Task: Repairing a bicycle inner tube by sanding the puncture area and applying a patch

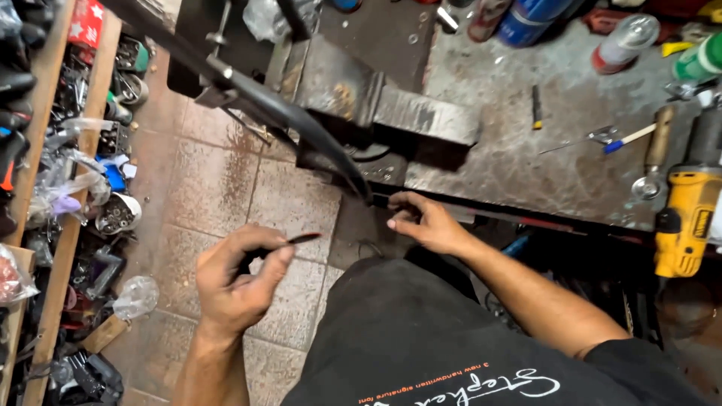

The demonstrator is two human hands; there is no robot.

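Steel workbench (526, 162) fills the view from twelve to three o'clock, its top scarred and littered; a heavy bench vise (391, 109) sits on its near-left corner. Out of the vise area a long black curved bar (278, 113) — possibly a bicycle part, I cannot tell which — runs from eleven o'clock down toward the centre, ending at the bench edge. At nine o'clock wooden shelves (56, 225) hold a jumble of metal parts and plastic bags over a tiled floor (218, 188). A yellow power drill (688, 218) lies at three o'clock, with spray cans (624, 41) at one o'clock and a blue-handled screwdriver (628, 137) beside them.

The right hand (425, 222) is just right of centre, fingers pinched on the lower tip of the curved bar where it meets the bench edge. The left hand (241, 282), at seven o'clock, is clenched around a thin black cable (304, 238) with a reddish tip that sticks out past the thumb, pointing toward the bar's end but well apart from it.

As it looks, the work is at an early-to-middle stage: the bar is steadied and the cable is in hand — yet the cable end has not been brought to the bar, so any joining or threading is not yet done.
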